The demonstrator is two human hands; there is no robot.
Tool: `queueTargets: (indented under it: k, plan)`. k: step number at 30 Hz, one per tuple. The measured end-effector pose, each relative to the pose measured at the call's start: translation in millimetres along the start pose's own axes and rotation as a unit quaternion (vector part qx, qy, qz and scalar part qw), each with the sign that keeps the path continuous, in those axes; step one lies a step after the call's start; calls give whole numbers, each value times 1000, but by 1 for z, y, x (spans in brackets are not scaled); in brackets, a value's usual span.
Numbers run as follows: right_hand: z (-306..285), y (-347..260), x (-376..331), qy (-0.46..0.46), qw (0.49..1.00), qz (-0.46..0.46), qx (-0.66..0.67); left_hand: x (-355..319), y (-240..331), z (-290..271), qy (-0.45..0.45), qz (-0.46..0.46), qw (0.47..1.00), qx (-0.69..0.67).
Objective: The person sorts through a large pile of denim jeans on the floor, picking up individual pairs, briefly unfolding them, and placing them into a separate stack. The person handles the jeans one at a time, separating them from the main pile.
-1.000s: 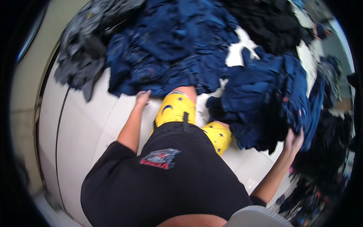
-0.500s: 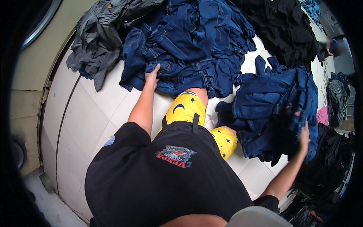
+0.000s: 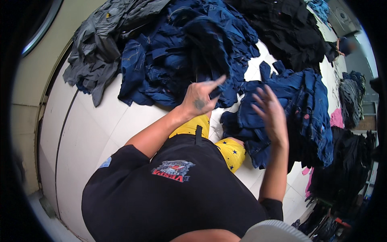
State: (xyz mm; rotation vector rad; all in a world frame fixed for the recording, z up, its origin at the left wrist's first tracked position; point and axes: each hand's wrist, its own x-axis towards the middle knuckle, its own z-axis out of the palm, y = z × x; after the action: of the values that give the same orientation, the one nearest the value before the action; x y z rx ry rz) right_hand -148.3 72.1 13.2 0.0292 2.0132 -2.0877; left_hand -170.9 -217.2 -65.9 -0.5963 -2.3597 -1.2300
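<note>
My left hand [image 3: 200,98] is raised in front of me with its fingers spread and nothing in it. It hovers over the near edge of a big pile of dark blue denim clothes [image 3: 173,56]. Held up at about the same height, my right hand [image 3: 271,114] is open and empty, over a second heap of blue garments [image 3: 300,107] on my right. Neither hand touches the cloth. Below them I see my black shirt and yellow star-print shorts [image 3: 231,152].
A grey clothes pile [image 3: 94,48] lies at the far left and a black pile [image 3: 290,32] at the far right. Dark garments [image 3: 346,169] and a pink piece [image 3: 336,119] line the right side. The floor is white tile [image 3: 84,133]. Another person [image 3: 346,45] is far off.
Both hands have lifted off the clothes: the left rose from the big blue pile, the right came up and inward from the heap on the right.
</note>
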Motion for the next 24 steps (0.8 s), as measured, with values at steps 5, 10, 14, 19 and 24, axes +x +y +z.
queueTargets:
  k: [5,10,14,19,24]
  plan:
    - [53,35,66,-8,987,120,106,-16,43,-9,-253,71,964,50]
    - [72,-9,47,15,975,219,27,-42,87,-10,-344,60,931,-109]
    - [26,-103,-42,-12,979,153,-132,-41,63,-14,-564,18,669,-484]
    - [-89,-225,-86,123,965,-10,-230,-22,-72,19,-569,-229,704,-358]
    - [-222,-343,24,308,824,-174,-443,-32,-218,74,-202,-373,904,58]
